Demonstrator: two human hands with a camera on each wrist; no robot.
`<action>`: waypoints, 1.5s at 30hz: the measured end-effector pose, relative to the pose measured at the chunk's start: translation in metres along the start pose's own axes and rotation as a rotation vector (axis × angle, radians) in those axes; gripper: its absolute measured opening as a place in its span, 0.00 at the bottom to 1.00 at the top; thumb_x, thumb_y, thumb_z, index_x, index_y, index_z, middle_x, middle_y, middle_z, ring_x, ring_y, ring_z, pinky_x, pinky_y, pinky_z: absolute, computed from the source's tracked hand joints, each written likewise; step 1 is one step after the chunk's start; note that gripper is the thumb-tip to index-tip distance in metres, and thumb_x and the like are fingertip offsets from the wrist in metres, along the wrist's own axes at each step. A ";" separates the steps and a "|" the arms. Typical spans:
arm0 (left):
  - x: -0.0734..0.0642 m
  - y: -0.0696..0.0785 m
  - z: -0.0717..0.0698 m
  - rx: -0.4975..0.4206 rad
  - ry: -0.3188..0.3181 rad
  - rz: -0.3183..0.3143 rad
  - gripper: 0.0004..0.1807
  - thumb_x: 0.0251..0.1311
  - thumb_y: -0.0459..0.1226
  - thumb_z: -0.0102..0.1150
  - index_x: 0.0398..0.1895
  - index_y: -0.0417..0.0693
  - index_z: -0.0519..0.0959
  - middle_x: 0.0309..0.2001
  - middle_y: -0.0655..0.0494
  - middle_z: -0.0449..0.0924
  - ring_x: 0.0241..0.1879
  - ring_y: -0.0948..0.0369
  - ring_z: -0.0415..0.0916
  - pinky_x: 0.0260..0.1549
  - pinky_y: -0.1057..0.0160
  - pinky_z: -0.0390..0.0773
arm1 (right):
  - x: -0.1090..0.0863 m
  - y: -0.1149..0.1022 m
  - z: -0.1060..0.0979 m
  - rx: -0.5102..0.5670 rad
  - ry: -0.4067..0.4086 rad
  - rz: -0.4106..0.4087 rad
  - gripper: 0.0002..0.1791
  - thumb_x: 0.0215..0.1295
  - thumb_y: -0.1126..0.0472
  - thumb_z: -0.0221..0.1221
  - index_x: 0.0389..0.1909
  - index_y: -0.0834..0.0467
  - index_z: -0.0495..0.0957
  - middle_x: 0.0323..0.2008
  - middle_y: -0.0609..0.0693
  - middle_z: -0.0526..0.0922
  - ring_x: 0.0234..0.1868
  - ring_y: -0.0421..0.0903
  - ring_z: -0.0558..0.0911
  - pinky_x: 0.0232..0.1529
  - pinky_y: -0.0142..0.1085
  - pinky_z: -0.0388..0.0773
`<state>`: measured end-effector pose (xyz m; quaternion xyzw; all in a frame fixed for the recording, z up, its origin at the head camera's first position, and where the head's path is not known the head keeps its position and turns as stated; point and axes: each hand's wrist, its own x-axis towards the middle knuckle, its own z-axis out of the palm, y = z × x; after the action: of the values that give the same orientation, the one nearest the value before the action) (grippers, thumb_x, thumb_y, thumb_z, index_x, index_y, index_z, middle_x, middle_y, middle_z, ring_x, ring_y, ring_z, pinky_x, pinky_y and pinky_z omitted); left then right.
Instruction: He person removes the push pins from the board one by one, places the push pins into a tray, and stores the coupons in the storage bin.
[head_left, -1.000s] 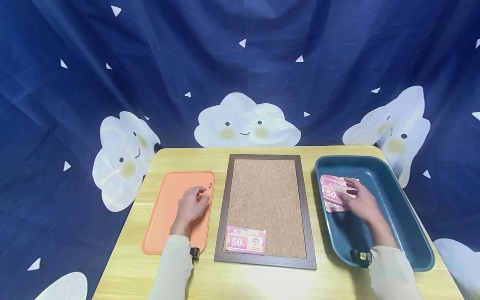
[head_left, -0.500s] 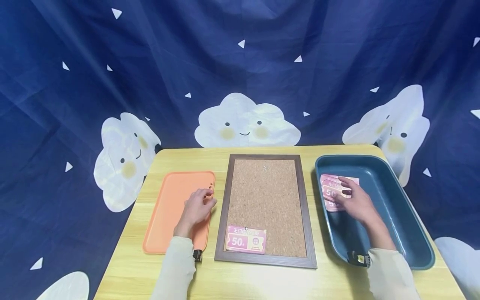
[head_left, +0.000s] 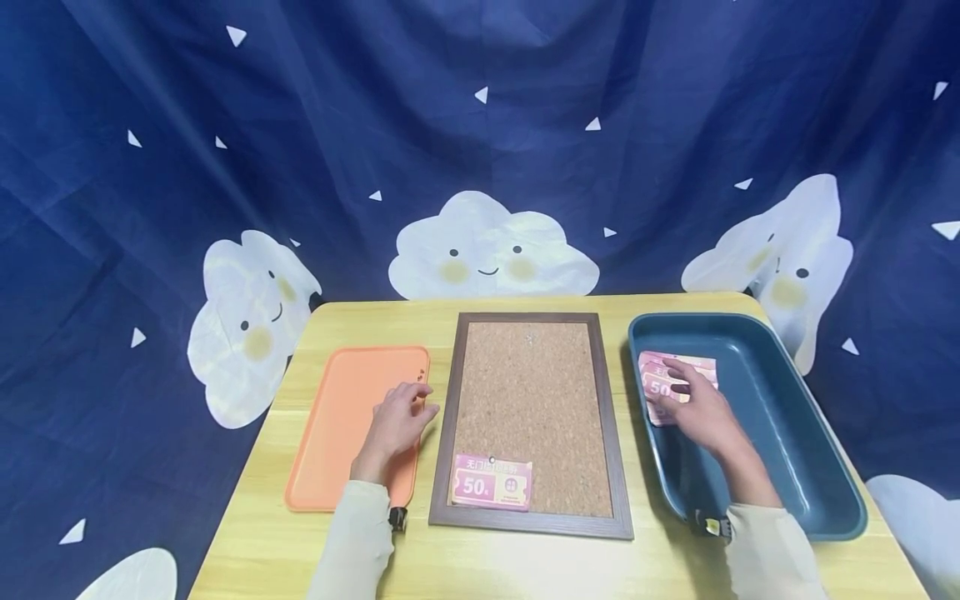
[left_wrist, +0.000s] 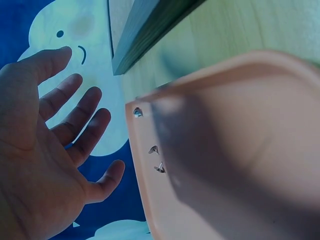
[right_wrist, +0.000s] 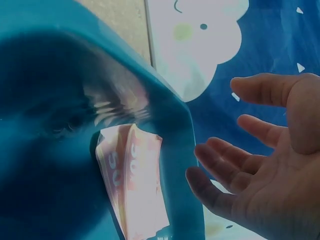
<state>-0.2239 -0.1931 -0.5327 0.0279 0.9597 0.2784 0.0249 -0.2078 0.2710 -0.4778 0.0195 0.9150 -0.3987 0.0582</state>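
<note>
My left hand (head_left: 393,423) hovers over the right edge of the orange tray (head_left: 347,425), its fingers loosely bent with nothing in them. In the left wrist view, several small metal thumbtacks (left_wrist: 154,149) lie along the tray's side. On the right, my right hand (head_left: 703,414) hangs above a stack of pink coupons (head_left: 656,377) in the blue basin (head_left: 795,450). The right wrist view shows its fingers relaxed, apart from the coupons (right_wrist: 135,180). Between the hands lies a cork board (head_left: 534,400), with one pink coupon (head_left: 491,483) at its lower left under a tack (head_left: 492,459).
The board's brown wooden frame (head_left: 444,425) stands between tray and basin. Everything rests on a light wood table (head_left: 375,315). Behind it hangs a dark blue curtain (head_left: 525,142) printed with clouds. The basin's raised rim (head_left: 637,333) surrounds the coupons.
My left hand has shifted right, toward the tray's edge and the board. My right hand has drawn slightly left and toward me, over the coupons. The pinned coupon stays on the board.
</note>
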 end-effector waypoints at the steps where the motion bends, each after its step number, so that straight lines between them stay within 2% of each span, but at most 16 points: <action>1: -0.001 0.000 0.000 -0.002 0.001 -0.001 0.19 0.62 0.49 0.59 0.54 0.55 0.77 0.54 0.57 0.78 0.56 0.54 0.72 0.50 0.46 0.65 | 0.000 0.000 0.001 0.002 0.000 -0.006 0.37 0.64 0.55 0.61 0.72 0.59 0.58 0.67 0.68 0.65 0.62 0.67 0.71 0.54 0.58 0.73; 6: -0.004 0.000 0.003 -0.006 0.007 0.001 0.19 0.62 0.48 0.60 0.54 0.55 0.77 0.54 0.56 0.78 0.56 0.54 0.72 0.50 0.46 0.65 | -0.003 -0.002 0.007 0.018 0.000 -0.024 0.34 0.65 0.60 0.58 0.71 0.60 0.59 0.66 0.69 0.66 0.60 0.68 0.73 0.52 0.56 0.75; 10: -0.005 0.002 0.006 -0.010 0.015 0.009 0.19 0.60 0.48 0.61 0.53 0.55 0.78 0.52 0.57 0.79 0.54 0.55 0.72 0.49 0.47 0.66 | -0.004 -0.004 0.012 0.091 -0.025 -0.036 0.34 0.64 0.64 0.56 0.70 0.64 0.58 0.65 0.71 0.66 0.60 0.69 0.73 0.49 0.52 0.80; 13: -0.006 0.004 0.008 -0.026 0.014 0.015 0.19 0.59 0.48 0.62 0.53 0.56 0.78 0.51 0.58 0.79 0.53 0.56 0.72 0.50 0.47 0.65 | -0.005 -0.004 0.015 0.116 -0.034 -0.057 0.34 0.65 0.65 0.56 0.70 0.65 0.58 0.65 0.72 0.65 0.61 0.70 0.72 0.49 0.52 0.80; 18: -0.009 0.010 0.013 -0.038 0.003 0.026 0.19 0.59 0.48 0.62 0.53 0.54 0.79 0.52 0.58 0.79 0.54 0.54 0.73 0.54 0.45 0.65 | -0.007 -0.006 0.018 0.077 -0.037 -0.082 0.34 0.65 0.64 0.58 0.70 0.65 0.58 0.64 0.73 0.66 0.61 0.71 0.72 0.55 0.58 0.74; 23: -0.012 0.015 0.017 -0.045 -0.030 0.024 0.20 0.58 0.49 0.62 0.53 0.54 0.79 0.54 0.57 0.79 0.56 0.54 0.73 0.57 0.45 0.65 | -0.010 -0.011 0.022 0.047 -0.044 -0.070 0.34 0.64 0.63 0.59 0.69 0.65 0.59 0.62 0.73 0.69 0.60 0.70 0.73 0.56 0.59 0.73; 34: -0.017 0.016 0.023 -0.012 -0.045 0.044 0.17 0.58 0.49 0.63 0.50 0.59 0.79 0.52 0.61 0.79 0.55 0.57 0.72 0.54 0.48 0.65 | -0.015 -0.018 0.032 0.019 -0.034 -0.128 0.33 0.62 0.64 0.61 0.68 0.63 0.62 0.61 0.71 0.70 0.57 0.68 0.75 0.52 0.59 0.74; 45: -0.022 0.019 0.025 0.030 -0.050 0.100 0.17 0.58 0.48 0.63 0.50 0.58 0.80 0.50 0.60 0.80 0.51 0.57 0.73 0.50 0.48 0.67 | -0.022 -0.026 0.041 0.007 -0.058 -0.120 0.33 0.62 0.63 0.61 0.68 0.62 0.62 0.62 0.70 0.70 0.59 0.68 0.74 0.54 0.60 0.72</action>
<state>-0.1995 -0.1648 -0.5428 0.0834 0.9603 0.2641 0.0345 -0.1846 0.2237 -0.4841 -0.0467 0.9110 -0.4052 0.0608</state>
